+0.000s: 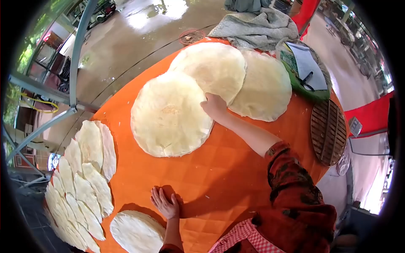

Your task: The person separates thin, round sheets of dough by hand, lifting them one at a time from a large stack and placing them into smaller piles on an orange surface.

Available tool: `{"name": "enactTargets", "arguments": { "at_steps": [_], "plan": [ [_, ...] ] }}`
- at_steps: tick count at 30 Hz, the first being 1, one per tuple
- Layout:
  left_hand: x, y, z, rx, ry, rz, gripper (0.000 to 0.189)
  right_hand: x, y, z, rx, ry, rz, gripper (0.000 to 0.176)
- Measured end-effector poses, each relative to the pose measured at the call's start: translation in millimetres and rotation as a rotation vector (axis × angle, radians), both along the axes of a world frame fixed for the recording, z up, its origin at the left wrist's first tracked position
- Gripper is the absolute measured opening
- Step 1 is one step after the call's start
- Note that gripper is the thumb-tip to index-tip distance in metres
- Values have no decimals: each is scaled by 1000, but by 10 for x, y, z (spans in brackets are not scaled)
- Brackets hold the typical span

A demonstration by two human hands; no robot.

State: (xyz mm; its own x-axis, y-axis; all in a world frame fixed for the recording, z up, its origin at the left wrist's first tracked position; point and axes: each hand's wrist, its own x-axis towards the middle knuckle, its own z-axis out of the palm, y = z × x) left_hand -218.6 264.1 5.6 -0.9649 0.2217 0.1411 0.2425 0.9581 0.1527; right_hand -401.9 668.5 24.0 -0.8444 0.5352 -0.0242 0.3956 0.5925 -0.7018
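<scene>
Three large round flatbreads overlap at the far side of the orange table (219,168). My right hand (214,106) reaches across to the right edge of the nearest flatbread (168,118), its fingers curled against the rim. Behind it lie a second flatbread (211,63) and a third flatbread (268,88), partly covered. My left hand (166,203) rests on the tabletop with fingers spread, holding nothing. Just left of it sits a thick, smaller round stack of bread or dough (137,232). Long oval flatbread pieces (86,181) overlap along the table's left edge.
On the right stands a round slatted wooden rack (328,133). Beyond it a notepad (306,63) and a black pen (306,79) lie on a green tray (310,93). A grey quilted cloth (257,27) is heaped at the back. Metal poles (82,50) rise at left.
</scene>
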Motion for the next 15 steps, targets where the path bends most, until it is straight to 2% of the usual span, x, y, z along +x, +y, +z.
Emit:
{"name": "enactTargets", "arguments": {
  "at_steps": [1, 4, 7, 10, 13, 14, 15],
  "plan": [
    [7, -3, -4, -8, 7, -5, 51, 45, 18, -33, 145, -3, 11, 21],
    [14, 13, 11, 15, 11, -16, 50, 59, -3, -20, 537, 233, 6, 21],
    [5, -12, -17, 4, 20, -21, 49, -112, 80, -128, 142, 131, -111, 27],
    [6, -43, -39, -17, 39, -37, 49, -176, 198, -29, -360, 148, -163, 41],
    [17, -35, -42, -21, 32, -26, 49, -326, 204, 227, -1018, 74, -216, 35],
    [20, -38, -47, -22, 29, -24, 49, -510, 328, -30, -914, 45, 11, 37],
    [16, -42, -54, -23, 29, -23, 49, -568, 455, 35, -854, 97, 41, 34]
  ]
}}
